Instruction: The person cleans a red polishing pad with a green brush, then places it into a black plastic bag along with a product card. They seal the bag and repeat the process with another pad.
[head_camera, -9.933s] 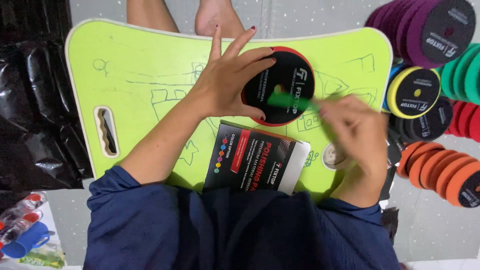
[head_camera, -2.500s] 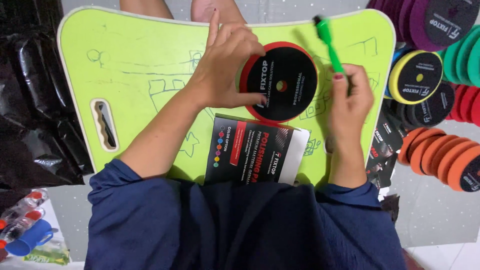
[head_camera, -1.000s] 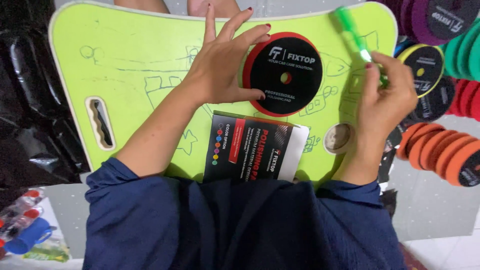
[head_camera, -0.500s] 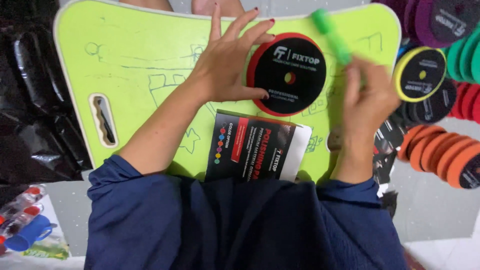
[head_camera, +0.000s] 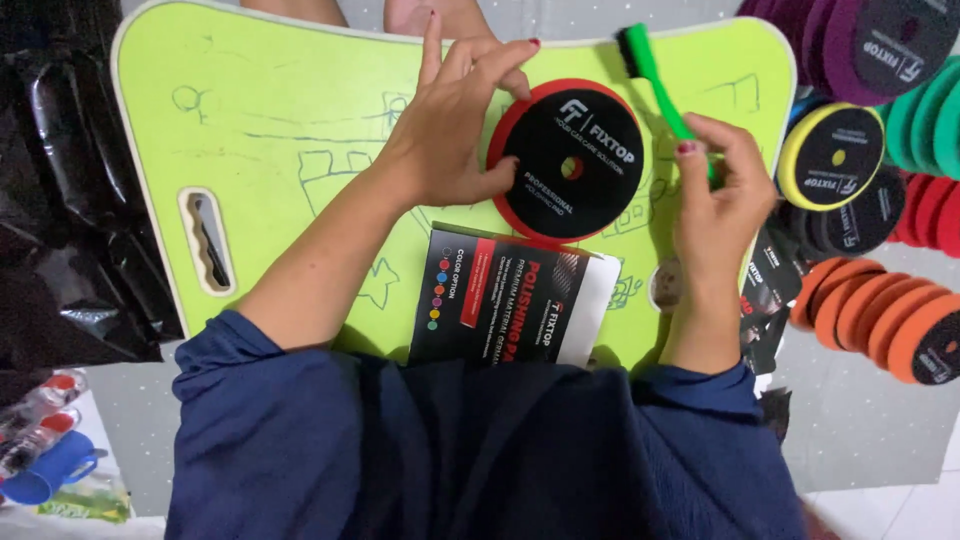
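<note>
On green board (head_camera: 300, 120), hands steady red pad (head_camera: 568, 160); grip brush (head_camera: 655, 85).

The board (head_camera: 300, 130) filling the upper middle of the frame is lime green with thin blue line drawings. The round pad (head_camera: 566, 160) on it has a black face and a red rim. The brush (head_camera: 655, 85) at upper right is bright green with black bristles. The box (head_camera: 512, 302) below is black with a red stripe, a white edge and a column of coloured dots. At far right, pads (head_camera: 870, 310) are orange, purple, green and yellow. The sleeves (head_camera: 300, 440) are navy.
</note>
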